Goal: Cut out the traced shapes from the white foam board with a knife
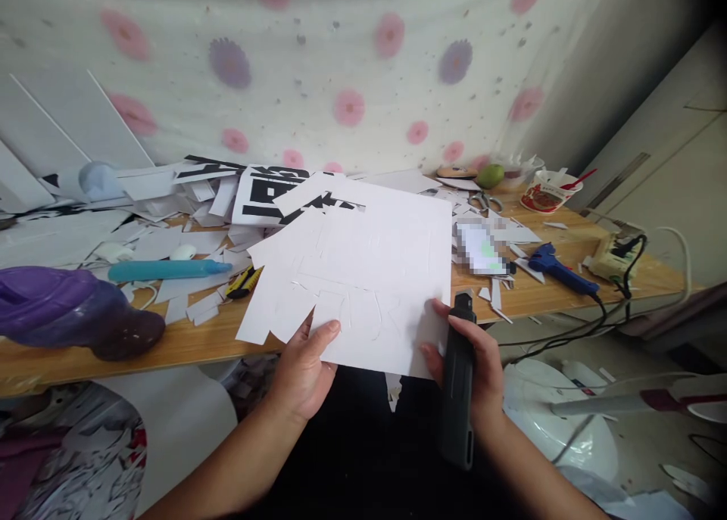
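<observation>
A white board with cut edges and faint scored lines is held up in front of me, over the table's front edge. My left hand pinches its lower edge, thumb on top and fingers underneath. My right hand is closed around a dark grey utility knife, which stands upright beside the board. Fingertips of that hand also touch the board's right edge. Whether the knife's blade is out cannot be made out. A ragged white scrap shows below the board.
White offcuts and black-lettered pieces litter the wooden table. At left are a purple bottle, a turquoise tube and a yellow cutter. At right lie a phone, scissors and a corded blue glue gun.
</observation>
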`<control>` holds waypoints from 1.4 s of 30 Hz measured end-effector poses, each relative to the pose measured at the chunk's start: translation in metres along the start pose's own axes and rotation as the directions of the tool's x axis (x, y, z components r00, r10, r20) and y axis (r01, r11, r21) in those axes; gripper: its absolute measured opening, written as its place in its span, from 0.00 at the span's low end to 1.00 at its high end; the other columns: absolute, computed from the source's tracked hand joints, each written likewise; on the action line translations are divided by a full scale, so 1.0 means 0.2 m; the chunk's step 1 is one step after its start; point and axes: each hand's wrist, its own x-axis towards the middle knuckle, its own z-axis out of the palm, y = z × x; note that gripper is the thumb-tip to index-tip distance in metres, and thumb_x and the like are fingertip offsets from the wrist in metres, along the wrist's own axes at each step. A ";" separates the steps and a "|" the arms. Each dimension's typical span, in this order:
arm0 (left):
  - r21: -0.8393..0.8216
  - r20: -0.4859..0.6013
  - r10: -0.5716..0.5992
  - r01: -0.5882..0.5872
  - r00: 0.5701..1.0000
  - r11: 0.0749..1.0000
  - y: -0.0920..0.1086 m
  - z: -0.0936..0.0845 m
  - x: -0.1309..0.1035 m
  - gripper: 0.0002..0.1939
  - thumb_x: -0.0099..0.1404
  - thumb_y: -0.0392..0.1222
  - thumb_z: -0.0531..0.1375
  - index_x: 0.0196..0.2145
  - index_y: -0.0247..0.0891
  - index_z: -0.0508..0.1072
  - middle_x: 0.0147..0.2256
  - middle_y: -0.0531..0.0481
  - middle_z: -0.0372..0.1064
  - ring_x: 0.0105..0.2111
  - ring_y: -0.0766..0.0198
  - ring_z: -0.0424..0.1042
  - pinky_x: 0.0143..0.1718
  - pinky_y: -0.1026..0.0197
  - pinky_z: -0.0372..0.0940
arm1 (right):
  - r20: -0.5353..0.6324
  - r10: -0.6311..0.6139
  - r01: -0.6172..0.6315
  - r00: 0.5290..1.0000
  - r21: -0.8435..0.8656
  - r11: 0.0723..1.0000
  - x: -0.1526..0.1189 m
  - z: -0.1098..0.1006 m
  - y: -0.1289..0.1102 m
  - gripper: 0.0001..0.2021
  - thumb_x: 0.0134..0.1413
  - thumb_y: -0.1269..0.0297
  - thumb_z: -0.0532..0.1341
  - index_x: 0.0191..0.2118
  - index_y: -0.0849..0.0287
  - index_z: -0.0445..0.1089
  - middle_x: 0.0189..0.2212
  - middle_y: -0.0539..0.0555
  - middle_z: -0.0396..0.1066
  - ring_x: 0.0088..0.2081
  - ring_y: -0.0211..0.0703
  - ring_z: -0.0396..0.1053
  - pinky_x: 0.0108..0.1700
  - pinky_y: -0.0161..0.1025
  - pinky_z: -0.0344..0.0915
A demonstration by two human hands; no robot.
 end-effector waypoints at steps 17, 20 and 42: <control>0.204 0.077 -0.048 0.031 0.996 0.979 -0.08 0.07 0.05 0.34 0.50 0.47 0.76 0.53 0.38 0.72 0.47 0.38 0.78 0.47 0.43 0.77 0.35 0.55 0.73 | -0.182 -0.010 0.022 0.983 0.063 0.998 -0.10 0.08 0.20 0.27 0.56 0.70 0.68 0.61 0.51 0.65 0.53 0.57 0.78 0.49 0.58 0.80 0.49 0.55 0.80; 0.218 0.049 -0.021 0.010 0.999 0.976 -0.12 0.10 0.05 0.34 0.51 0.48 0.75 0.54 0.38 0.71 0.48 0.39 0.77 0.49 0.45 0.76 0.38 0.55 0.73 | -0.169 -0.027 0.036 0.985 0.055 0.998 -0.13 0.05 0.25 0.27 0.55 0.72 0.67 0.60 0.53 0.66 0.53 0.59 0.78 0.50 0.60 0.79 0.49 0.56 0.80; 0.185 -0.112 -0.005 0.025 0.994 0.982 -0.09 0.03 0.12 0.32 0.53 0.37 0.74 0.55 0.40 0.73 0.46 0.44 0.80 0.47 0.49 0.79 0.44 0.56 0.77 | 0.208 -0.167 0.136 0.964 0.156 0.978 -0.07 -0.10 0.18 0.21 0.60 0.63 0.66 0.56 0.57 0.65 0.51 0.66 0.78 0.48 0.54 0.80 0.47 0.48 0.79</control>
